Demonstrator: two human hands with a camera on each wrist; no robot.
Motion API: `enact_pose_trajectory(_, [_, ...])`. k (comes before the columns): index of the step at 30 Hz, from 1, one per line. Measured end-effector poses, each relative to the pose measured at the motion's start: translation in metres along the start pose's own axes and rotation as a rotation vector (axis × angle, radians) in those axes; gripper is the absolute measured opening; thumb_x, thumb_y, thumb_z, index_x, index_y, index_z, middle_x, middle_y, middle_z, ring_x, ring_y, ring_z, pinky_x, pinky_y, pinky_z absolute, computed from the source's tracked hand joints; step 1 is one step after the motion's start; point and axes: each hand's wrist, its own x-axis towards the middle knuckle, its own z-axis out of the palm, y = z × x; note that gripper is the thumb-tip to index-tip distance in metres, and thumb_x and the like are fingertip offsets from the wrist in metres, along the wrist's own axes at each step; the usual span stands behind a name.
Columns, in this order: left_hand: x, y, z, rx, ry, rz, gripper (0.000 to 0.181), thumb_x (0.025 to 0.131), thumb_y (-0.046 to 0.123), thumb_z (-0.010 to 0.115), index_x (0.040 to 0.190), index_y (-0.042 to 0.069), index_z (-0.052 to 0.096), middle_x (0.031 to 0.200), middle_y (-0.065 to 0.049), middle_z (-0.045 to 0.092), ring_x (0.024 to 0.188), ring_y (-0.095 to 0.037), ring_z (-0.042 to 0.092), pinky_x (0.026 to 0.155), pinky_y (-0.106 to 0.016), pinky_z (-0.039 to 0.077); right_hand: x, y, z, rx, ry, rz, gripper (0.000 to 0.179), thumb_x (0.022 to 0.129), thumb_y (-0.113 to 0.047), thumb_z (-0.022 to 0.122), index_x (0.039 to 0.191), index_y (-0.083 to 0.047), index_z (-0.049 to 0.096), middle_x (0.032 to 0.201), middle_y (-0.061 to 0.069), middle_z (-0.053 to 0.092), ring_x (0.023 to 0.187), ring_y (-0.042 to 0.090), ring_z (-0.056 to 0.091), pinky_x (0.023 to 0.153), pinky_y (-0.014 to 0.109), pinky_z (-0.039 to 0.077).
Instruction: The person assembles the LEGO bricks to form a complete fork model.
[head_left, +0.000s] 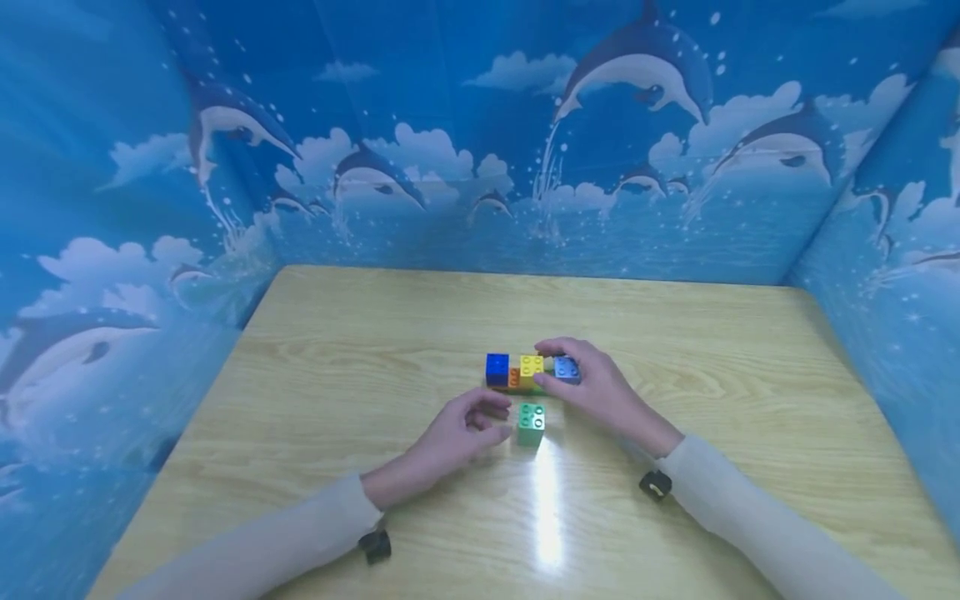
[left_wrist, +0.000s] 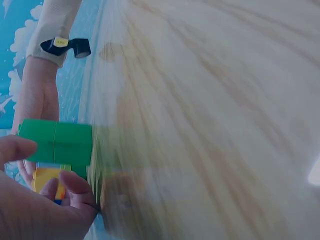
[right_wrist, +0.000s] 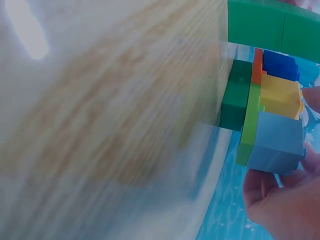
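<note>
A row of joined toy building bricks lies mid-table, with a dark blue brick (head_left: 497, 369) at its left end, a yellow brick (head_left: 532, 365) in the middle and a light blue brick (right_wrist: 276, 142) at its right end. Beneath these show an orange brick (head_left: 514, 377), a lime brick (right_wrist: 249, 125) and a dark green brick (right_wrist: 236, 95). My right hand (head_left: 592, 383) grips the row's right part, thumb in front by the yellow brick, fingers behind and round the end. Nearer me stands a separate green brick stack (head_left: 531, 425). Beside it, my left hand (head_left: 465, 433) has loosely bent fingers holding nothing.
The wood-grain table (head_left: 360, 333) reflects a bright strip of light in front of the green stack. Blue cloth walls (head_left: 450, 100) printed with dolphins enclose the back and both sides. Each wrist carries a small black camera (head_left: 375, 546).
</note>
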Motion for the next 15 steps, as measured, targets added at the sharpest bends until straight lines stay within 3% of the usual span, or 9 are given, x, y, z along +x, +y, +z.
enact_pose_trajectory(6, [-0.005, 0.000, -0.012, -0.047, 0.034, 0.011, 0.040, 0.097, 0.012, 0.075, 0.135, 0.009, 0.067, 0.127, -0.009, 0.069, 0.102, -0.024, 0.066, 0.076, -0.031, 0.059, -0.005, 0.001, -0.007, -0.021, 0.038, -0.003, 0.062, 0.102, -0.038, 0.080, 0.153, -0.012, 0.057, 0.151, 0.006, 0.060, 0.138, 0.029, 0.055, 0.116, 0.058, 0.046])
enact_pose_trajectory(10, [-0.003, 0.001, -0.020, -0.074, 0.132, 0.011, 0.033, 0.099, 0.011, 0.075, 0.131, 0.006, 0.066, 0.120, -0.009, 0.068, 0.095, -0.023, 0.065, 0.067, -0.027, 0.056, -0.010, 0.007, -0.011, -0.041, 0.057, -0.006, 0.059, 0.102, -0.033, 0.080, 0.152, -0.009, 0.059, 0.149, 0.009, 0.061, 0.132, 0.029, 0.057, 0.113, 0.057, 0.048])
enact_pose_trajectory(15, [0.007, 0.003, -0.031, -0.080, 0.223, 0.042, 0.046, 0.099, 0.012, 0.079, 0.142, 0.007, 0.062, 0.131, -0.012, 0.066, 0.099, -0.024, 0.066, 0.072, -0.029, 0.057, -0.018, 0.012, -0.014, -0.016, 0.066, 0.045, 0.057, 0.104, -0.035, 0.078, 0.151, -0.007, 0.059, 0.144, 0.011, 0.063, 0.122, 0.028, 0.059, 0.104, 0.054, 0.053])
